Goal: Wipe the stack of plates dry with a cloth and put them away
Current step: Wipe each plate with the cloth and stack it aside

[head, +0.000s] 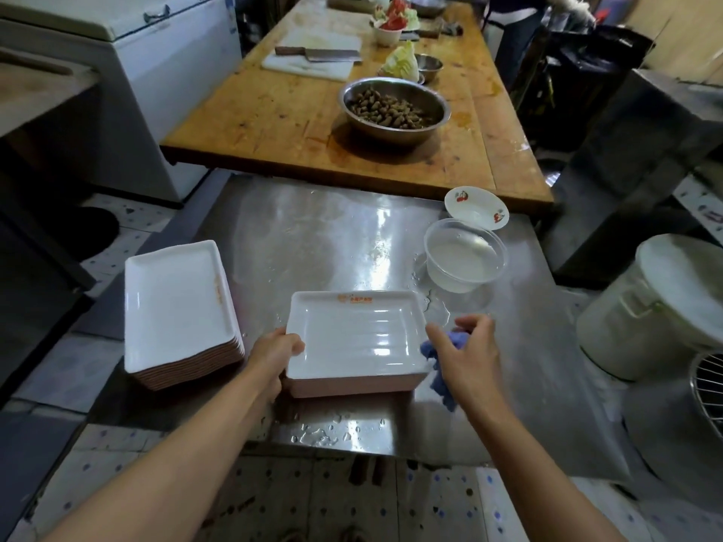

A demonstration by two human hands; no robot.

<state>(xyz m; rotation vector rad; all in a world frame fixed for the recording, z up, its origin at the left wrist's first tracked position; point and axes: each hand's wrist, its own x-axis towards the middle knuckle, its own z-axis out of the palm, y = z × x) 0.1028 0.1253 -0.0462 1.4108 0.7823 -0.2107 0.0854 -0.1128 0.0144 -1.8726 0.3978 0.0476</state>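
The left hand (276,348) grips the near plate stack's (354,342) left edge; the right hand (467,352) clutches a blue cloth (442,369) at its right rim on the wet bench (313,236).

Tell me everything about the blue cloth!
The blue cloth is a small, crumpled rag, soft and purplish-blue. The right hand holds it bunched in curled fingers, with a loose end hanging below the hand. It sits at the right edge of the top white plate, touching its rim, above the wet steel table.

White plates (354,338), blue cloth (444,369), cherry-patterned bowl (477,207).
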